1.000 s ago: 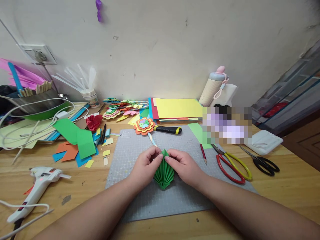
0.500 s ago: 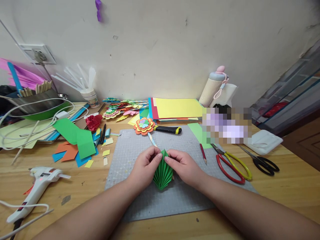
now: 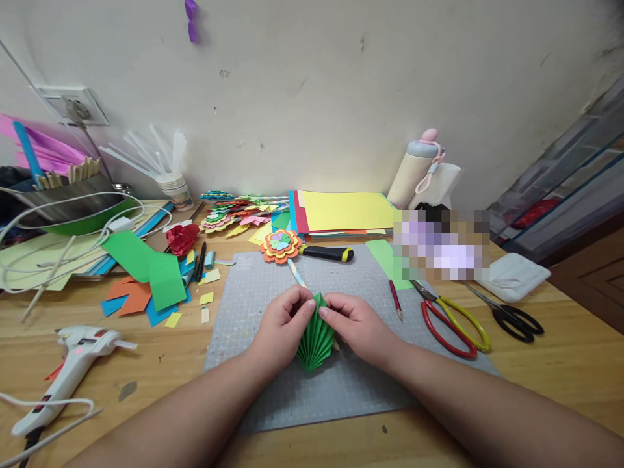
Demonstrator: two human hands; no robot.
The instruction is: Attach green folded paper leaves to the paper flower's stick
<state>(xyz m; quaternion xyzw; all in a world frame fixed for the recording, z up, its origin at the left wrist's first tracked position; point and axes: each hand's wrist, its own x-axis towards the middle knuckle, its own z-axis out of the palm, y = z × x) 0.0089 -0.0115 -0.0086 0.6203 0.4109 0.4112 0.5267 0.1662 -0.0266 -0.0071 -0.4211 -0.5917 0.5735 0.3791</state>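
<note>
A pleated green paper leaf [image 3: 316,343] is held over the grey cutting mat [image 3: 361,390], its folds fanning toward me. My left hand [image 3: 283,324] pinches its upper left edge between thumb and fingers. On the other side, my right hand [image 3: 358,325] pinches the upper right edge, both thumbs close to the tip. Just beyond my hands lies a layered paper flower [image 3: 280,246] on a striped stem [image 3: 296,273]; the stem's lower part is hidden behind my left hand and the leaf.
A utility knife [image 3: 326,253], a pencil [image 3: 396,300], red-and-yellow-handled scissors [image 3: 451,318] and black scissors [image 3: 517,322] lie around. At left are a glue gun [image 3: 73,370], green paper pieces [image 3: 146,270] and a red paper flower [image 3: 182,238]. Yellow paper [image 3: 346,211] is stacked behind.
The green leaf's lower end has shifted slightly to the left. Both hands keep their pinch in almost the same place.
</note>
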